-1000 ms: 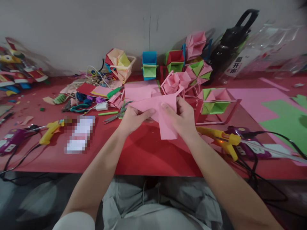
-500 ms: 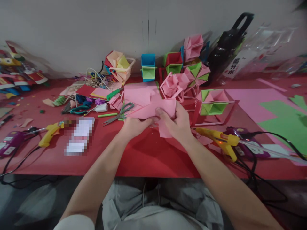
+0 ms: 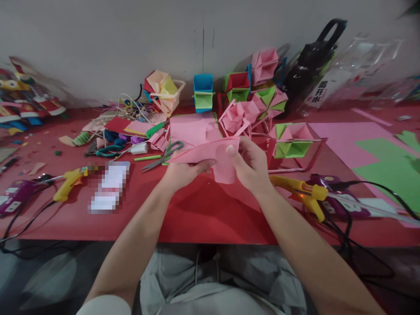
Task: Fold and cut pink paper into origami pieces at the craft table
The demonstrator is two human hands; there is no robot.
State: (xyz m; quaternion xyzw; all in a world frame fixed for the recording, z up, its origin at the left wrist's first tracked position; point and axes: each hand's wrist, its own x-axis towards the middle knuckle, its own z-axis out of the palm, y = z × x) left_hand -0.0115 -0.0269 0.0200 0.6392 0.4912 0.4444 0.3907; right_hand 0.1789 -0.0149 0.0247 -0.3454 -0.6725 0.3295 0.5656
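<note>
One bent pink paper sheet (image 3: 224, 164), above red table (image 3: 216, 214). Your left hand (image 3: 183, 175) pinches left part, right hand (image 3: 252, 166) pinches right end. Likely light, bendy, easily creased; hold edges gently.

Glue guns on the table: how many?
2. One yellow glue gun lies at the left of the red table; another yellow gun lies at the right, beside the right forearm. More may be hidden under clutter.
</note>
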